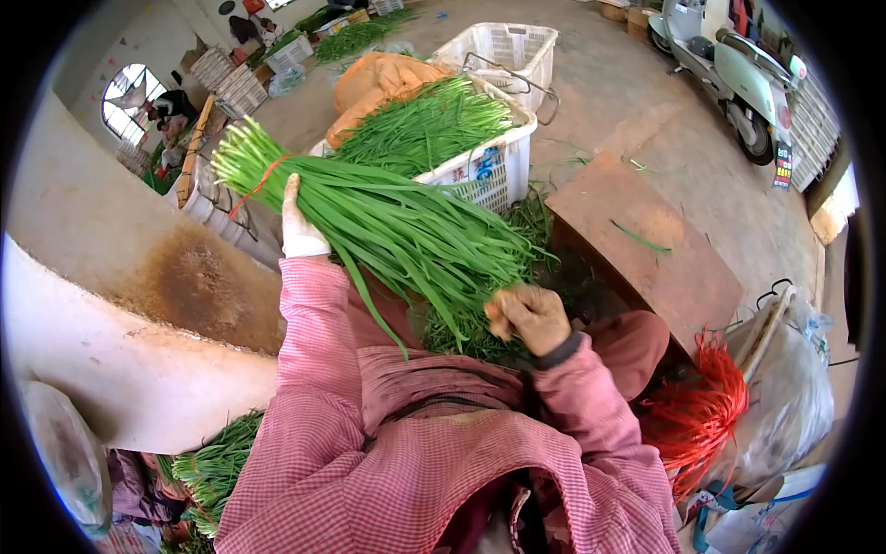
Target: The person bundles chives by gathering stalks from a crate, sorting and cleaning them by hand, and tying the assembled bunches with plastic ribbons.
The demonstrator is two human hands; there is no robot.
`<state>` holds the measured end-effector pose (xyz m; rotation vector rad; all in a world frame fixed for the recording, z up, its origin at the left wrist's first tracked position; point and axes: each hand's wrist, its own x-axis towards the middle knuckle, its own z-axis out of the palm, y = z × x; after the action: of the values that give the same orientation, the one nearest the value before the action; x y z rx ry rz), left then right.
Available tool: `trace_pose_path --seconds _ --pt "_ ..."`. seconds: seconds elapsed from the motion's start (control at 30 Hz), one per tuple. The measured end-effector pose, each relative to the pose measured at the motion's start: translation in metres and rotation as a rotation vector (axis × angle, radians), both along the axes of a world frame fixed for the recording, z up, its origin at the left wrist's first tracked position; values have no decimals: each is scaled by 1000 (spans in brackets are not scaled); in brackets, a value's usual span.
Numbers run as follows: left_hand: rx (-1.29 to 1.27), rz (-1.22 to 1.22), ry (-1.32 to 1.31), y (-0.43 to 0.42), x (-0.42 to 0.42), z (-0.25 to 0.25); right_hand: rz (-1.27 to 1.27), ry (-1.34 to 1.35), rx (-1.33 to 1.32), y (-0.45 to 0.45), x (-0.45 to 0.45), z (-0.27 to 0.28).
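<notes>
A large bunch of garlic chives (397,217) lies slanted across my lap, pale stem ends up at the left and leaf tips down at the right. A red tie (261,185) rings it near the stems. My left hand (300,222), in a whitish glove, grips the bunch just below that tie; its thumb shows and the other fingers are hidden beneath. Close to the leaf tips, my right hand (528,319) is closed with curled fingers. Whatever it may hold is too small to make out. Loose green trimmings (466,337) lie under the tips.
Ahead stands a white crate (503,166) of chives with an orange sack (378,88); another white crate (508,46) is behind. A brown bench (637,240) and red strips (701,406) are to my right, a white curved wall (138,351) to my left. Farther off: a scooter (738,74) and people.
</notes>
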<state>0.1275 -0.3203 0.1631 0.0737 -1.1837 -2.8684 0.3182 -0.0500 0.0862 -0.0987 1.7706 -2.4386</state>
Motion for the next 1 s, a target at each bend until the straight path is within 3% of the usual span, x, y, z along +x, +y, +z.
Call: trace_pose_path --seconds 0.03,0.1,0.13,0.17,0.23,0.3,0.33,0.4,0.5,0.57,0.6,0.67,0.7,0.8,0.9,0.93,0.97,1.0 --pt "11 20 -17 0 3 1 116 -113 -23 16 10 -10" --pt "82 -18 8 -3 7 -3 399 -266 233 33 22 -50" --pt "119 -75 37 -6 7 -8 399 -251 259 28 24 -106" --pt "121 -114 77 -11 5 -15 414 -208 304 16 24 -79" --pt "116 -91 92 -16 4 -27 379 -302 46 -13 14 -66" --pt "117 -68 81 -12 10 -31 322 -348 82 -38 -1 -70" --pt "106 -65 87 -13 12 -34 172 -118 57 -41 4 -72" --pt "84 -35 89 -16 13 -40 169 -110 110 -19 23 -29" --pt "144 14 85 -19 14 -47 48 -94 -29 20 59 -45" --pt "102 33 96 -28 11 -56 241 -226 107 61 66 -50" --pt "85 38 83 -34 9 -60 47 2 171 65 63 -56" --pt "72 39 79 -40 5 -66 -171 301 600 75 50 -34" --pt "71 33 76 -37 6 -67 -186 367 971 79 41 -1" --pt "31 25 97 -25 16 -55 -176 376 1392 51 11 19" --pt "61 32 97 -28 12 -60 -86 427 1508 25 -10 18" --pt "65 36 88 -25 15 -58 -82 427 1506 24 -12 7" --pt "64 38 85 -24 17 -58 -118 433 977 24 -11 0" --pt "73 25 101 -23 17 -59 -114 461 731 27 -8 -2"
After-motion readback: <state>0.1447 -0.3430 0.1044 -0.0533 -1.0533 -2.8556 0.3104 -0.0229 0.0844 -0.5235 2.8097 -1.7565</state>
